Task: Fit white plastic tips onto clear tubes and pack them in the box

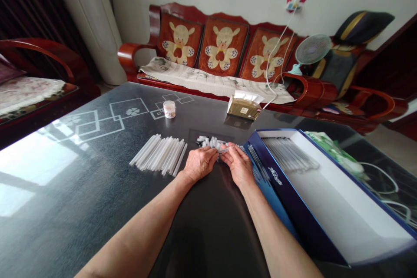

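Fingertips of my left hand [201, 163] and my right hand [240, 164] meet over the dark table, both closed on a slim whitish, see-through pen [223, 150]. Its ends are hidden by the fingers. Just behind the hands lies a small pile of white and black pen caps [211, 141]. Left of my left hand, several translucent white pen barrels [159, 154] lie side by side in a row. Thin dark pen refills [259, 165] rest at the right of my right hand, beside the box, partly covered by that hand.
An open blue box [339, 195] with several clear pens [289, 154] at its far end stands at right. Behind are a small round jar [169, 109] and a tissue pack [243, 106]. A green-white bag [339, 152] and white cable [387, 178] lie beyond the box.
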Demonstrator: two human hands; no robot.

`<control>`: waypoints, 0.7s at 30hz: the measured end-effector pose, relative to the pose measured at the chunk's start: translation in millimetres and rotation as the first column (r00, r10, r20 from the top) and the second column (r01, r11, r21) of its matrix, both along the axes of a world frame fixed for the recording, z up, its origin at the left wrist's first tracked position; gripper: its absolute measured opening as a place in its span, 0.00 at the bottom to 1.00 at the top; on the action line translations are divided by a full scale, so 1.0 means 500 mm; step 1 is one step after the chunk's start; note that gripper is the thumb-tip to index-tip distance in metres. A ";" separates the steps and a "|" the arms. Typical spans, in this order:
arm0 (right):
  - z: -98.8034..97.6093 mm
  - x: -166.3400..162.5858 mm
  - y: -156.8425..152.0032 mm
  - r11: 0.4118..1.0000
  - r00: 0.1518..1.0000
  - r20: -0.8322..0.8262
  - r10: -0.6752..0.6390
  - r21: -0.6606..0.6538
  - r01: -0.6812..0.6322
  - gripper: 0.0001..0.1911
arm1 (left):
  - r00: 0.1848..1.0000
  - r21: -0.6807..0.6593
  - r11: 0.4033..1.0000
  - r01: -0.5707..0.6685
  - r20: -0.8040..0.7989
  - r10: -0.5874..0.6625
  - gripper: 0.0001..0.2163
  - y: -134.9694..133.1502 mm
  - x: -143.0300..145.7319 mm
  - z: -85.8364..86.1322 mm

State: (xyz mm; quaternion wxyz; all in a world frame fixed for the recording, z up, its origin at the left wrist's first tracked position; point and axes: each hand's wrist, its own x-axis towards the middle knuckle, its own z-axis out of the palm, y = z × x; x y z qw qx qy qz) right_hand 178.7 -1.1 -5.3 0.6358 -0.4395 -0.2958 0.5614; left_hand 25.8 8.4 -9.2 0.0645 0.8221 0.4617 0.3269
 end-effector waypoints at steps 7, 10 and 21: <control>0.004 0.000 -0.003 0.999 1.000 -0.003 -0.002 -0.049 0.001 0.19 | 0.996 0.058 0.998 -0.025 -0.086 0.030 0.16 -0.006 0.000 0.008; 0.003 0.000 -0.001 0.998 1.000 0.004 0.006 -0.062 -0.005 0.19 | 0.994 0.071 0.997 -0.025 -0.106 0.033 0.16 -0.007 0.000 0.010; 0.032 0.014 -0.010 0.986 0.795 0.599 -0.093 0.167 -0.010 0.10 | 0.995 0.239 0.966 -0.103 0.022 0.101 0.14 0.011 -0.006 -0.001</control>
